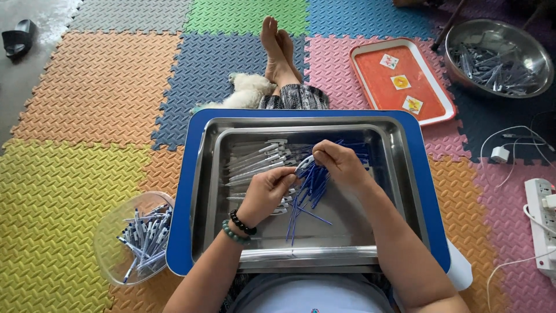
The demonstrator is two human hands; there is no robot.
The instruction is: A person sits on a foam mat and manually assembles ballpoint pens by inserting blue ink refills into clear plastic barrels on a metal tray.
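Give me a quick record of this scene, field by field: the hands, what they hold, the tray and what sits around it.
left hand: grips a clear pen barrel at its lower end
right hand: pinches the same barrel from above
steel tray: holds clear barrels at left, blue refills at centre
plastic bowl: left of tray, finished pens inside
metal bowl: top right, more pen parts
orange tray: three small cards on it

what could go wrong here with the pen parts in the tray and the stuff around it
1. The blue refills lie in a loose heap under both hands; the left hand or right hand could snag one and flick it out of the steel tray.
2. The clear bowl of pens sits right beside the left elbow, so an arm swing might tip it.
3. White cables trail on the mat near the right arm and could catch.
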